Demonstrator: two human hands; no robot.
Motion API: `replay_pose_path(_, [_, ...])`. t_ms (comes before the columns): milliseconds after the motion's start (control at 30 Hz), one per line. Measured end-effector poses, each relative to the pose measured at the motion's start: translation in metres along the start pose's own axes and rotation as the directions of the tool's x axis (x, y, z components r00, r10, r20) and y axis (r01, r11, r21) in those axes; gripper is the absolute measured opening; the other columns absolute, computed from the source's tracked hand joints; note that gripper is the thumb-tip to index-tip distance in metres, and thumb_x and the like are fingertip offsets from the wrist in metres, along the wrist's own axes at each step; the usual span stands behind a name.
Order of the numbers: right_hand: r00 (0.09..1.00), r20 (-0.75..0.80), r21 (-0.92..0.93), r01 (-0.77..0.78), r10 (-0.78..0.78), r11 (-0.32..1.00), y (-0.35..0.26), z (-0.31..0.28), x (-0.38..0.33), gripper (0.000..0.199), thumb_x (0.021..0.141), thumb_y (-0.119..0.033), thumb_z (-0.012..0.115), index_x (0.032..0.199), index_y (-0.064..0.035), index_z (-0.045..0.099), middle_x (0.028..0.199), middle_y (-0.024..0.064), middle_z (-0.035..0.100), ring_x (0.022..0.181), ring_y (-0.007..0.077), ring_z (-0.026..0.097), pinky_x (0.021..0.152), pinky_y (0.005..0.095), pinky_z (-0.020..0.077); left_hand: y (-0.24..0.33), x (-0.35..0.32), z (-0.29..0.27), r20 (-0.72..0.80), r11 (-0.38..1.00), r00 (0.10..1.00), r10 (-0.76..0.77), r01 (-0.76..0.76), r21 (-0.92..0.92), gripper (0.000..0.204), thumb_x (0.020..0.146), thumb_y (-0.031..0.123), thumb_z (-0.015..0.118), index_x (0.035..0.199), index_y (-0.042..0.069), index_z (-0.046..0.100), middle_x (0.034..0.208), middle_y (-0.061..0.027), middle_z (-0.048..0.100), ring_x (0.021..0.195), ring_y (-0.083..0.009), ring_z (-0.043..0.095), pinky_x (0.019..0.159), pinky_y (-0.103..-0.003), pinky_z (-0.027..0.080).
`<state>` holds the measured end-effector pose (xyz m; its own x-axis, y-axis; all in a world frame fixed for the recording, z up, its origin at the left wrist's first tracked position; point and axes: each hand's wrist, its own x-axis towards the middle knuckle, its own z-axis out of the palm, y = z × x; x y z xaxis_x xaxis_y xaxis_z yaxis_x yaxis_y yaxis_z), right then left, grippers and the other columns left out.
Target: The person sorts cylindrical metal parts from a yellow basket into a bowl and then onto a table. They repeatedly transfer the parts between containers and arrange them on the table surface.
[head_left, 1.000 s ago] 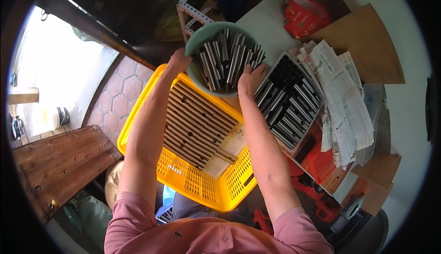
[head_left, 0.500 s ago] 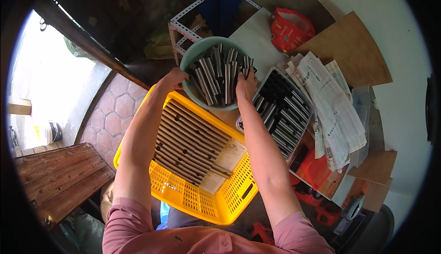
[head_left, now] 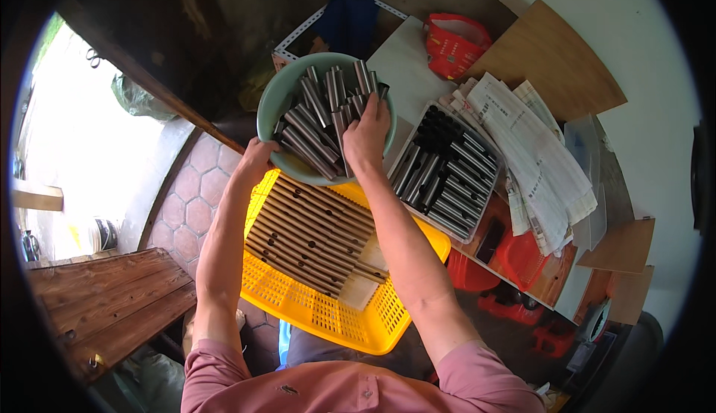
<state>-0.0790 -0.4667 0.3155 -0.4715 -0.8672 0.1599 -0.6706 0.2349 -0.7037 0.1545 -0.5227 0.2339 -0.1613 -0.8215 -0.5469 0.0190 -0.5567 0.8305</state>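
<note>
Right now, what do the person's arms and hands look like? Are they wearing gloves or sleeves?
No gloves: the left hand and right hand are bare, with no rings, watch or bands showing. The forearms are bare too. Short pink sleeves cover only the upper arms, part of a pink top with a small dark mark near the chest.

A white table (head_left: 406, 58) bore a tray of metal tubes (head_left: 447, 170) just beyond the right fingers (head_left: 380, 111), with newspapers (head_left: 533, 155) farther out.
</note>
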Motion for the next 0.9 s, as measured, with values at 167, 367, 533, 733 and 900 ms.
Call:
replay_pose_path(167, [0.956, 0.016, -0.210, 0.290, -0.294, 0.934, -0.016, -0.049, -0.052, 0.055, 0.091, -0.006, 0.055, 0.145, -0.0022, 0.042, 0.144, 0.0210, 0.047, 0.132, 0.0393, 0.045, 0.112, 0.0478, 0.0356, -0.034, -0.097, 0.009, -0.133, 0.979, 0.991, 0.025, -0.051, -0.196, 0.021, 0.085, 0.002, 0.059, 0.106, 0.001, 0.057, 0.086, -0.0087, 0.061, 0.069, -0.0205, 0.062, 0.056, -0.035, 0.055])
replay_pose_path(367, [0.827, 0.169, -0.036, 0.548, -0.536, 0.836, -0.007, -0.131, -0.131, 0.055, 0.089, -0.005, 0.063, 0.142, -0.0041, 0.048, 0.140, 0.0172, 0.052, 0.122, 0.0381, 0.051, 0.107, 0.0432, 0.0424, -0.096, -0.257, 0.052, -0.294, 0.916, 0.955, -0.022, -0.099, -0.388, 0.019, 0.085, 0.000, 0.055, 0.105, -0.003, 0.056, 0.090, -0.0107, 0.062, 0.075, -0.0221, 0.065, 0.059, -0.035, 0.058])
replay_pose_path(533, [0.695, 0.215, 0.147, 0.671, -0.686, 0.726, 0.015, -0.201, -0.207, 0.051, 0.086, -0.005, 0.067, 0.135, 0.0013, 0.053, 0.131, 0.0191, 0.059, 0.120, 0.0372, 0.053, 0.106, 0.0430, 0.0429, -0.187, -0.377, 0.099, -0.342, 0.867, 0.939, -0.042, -0.136, -0.479, 0.019, 0.084, 0.001, 0.054, 0.102, -0.001, 0.058, 0.091, -0.0093, 0.063, 0.076, -0.0216, 0.065, 0.063, -0.037, 0.058])
replay_pose_path(733, [0.435, 0.319, 0.309, 0.792, -0.842, 0.526, 0.029, -0.281, -0.280, 0.045, 0.082, -0.005, 0.070, 0.126, -0.0017, 0.062, 0.128, 0.0146, 0.062, 0.118, 0.0334, 0.054, 0.105, 0.0420, 0.0426, -0.253, -0.515, 0.188, -0.498, 0.741, 0.859, -0.114, -0.260, -0.619, 0.025, 0.083, 0.001, 0.056, 0.108, -0.003, 0.060, 0.099, -0.0121, 0.066, 0.087, -0.0261, 0.068, 0.073, -0.040, 0.060])
replay_pose_path(900, [0.200, 0.326, 0.427, 0.841, -0.924, 0.332, 0.036, -0.320, -0.322, 0.038, 0.082, -0.006, 0.068, 0.120, -0.0058, 0.067, 0.122, 0.0089, 0.067, 0.118, 0.0291, 0.054, 0.103, 0.0421, 0.0419, -0.312, -0.581, 0.239, -0.537, 0.702, 0.834, -0.128, -0.306, -0.643, 0.021, 0.090, 0.010, 0.056, 0.108, 0.004, 0.064, 0.095, -0.0078, 0.068, 0.082, -0.0209, 0.068, 0.070, -0.040, 0.057])
